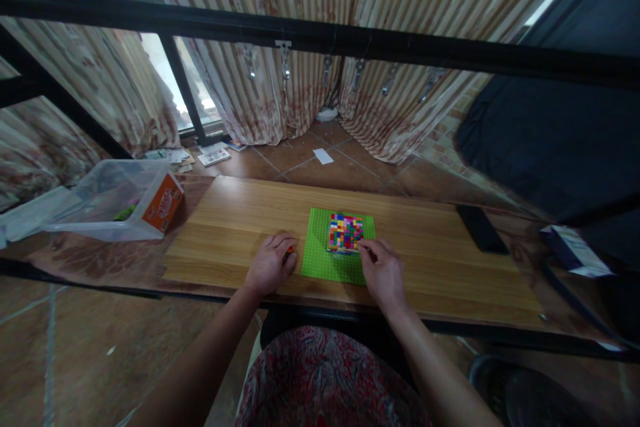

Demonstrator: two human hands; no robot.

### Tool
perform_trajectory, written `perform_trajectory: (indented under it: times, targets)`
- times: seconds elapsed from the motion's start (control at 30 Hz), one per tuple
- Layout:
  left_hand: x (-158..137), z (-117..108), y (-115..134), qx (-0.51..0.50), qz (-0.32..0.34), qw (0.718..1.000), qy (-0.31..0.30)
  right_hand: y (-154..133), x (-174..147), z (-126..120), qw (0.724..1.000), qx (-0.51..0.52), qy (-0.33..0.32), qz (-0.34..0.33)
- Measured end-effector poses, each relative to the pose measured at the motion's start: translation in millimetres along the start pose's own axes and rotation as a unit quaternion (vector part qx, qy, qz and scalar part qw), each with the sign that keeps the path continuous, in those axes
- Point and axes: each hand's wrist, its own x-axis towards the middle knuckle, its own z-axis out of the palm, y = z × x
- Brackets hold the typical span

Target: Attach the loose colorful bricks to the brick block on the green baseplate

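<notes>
A green studded baseplate point(315, 260) lies on the wooden board, and on it stands a block of many-coloured toy bricks point(345, 232). My left hand point(273, 261) rests on the board left of the baseplate, fingers curled, with a small orange-red toy brick point(289, 250) showing between them. At the right side of the coloured block, my right hand point(385, 270) is closed in a pinch, fingertips at the block's lower right edge. Whatever lies between those fingertips is too small to make out.
Left of the wooden board point(240, 207) is a clear plastic bin point(115, 197) with an orange label and some green pieces inside. A black phone-like slab point(481, 229) lies at the board's right end, a small box point(575, 250) beyond it. A dark metal bar point(320, 37) crosses in front.
</notes>
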Motion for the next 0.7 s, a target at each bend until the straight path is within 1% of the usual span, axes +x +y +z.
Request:
perform_trajectory:
  times: [0.1, 0.27, 0.37, 0.7]
  targets:
    - [0, -1, 0, 0.003, 0.001, 1.000, 0.001, 2, -4, 0, 1.000, -0.012, 0.002, -0.024]
    - [0, -1, 1, 0.003, 0.002, 1.000, -0.009, 8, -14, 4, 0.996, -0.070, 0.001, -0.053]
    - [0, -1, 0, 0.000, -0.002, 1.000, -0.009, 11, -17, 6, 0.994, -0.088, 0.002, -0.058]
    - [-3, -2, 1, -0.003, -0.001, 1.000, -0.012, 15, -17, 11, 0.993, -0.092, -0.003, -0.068]
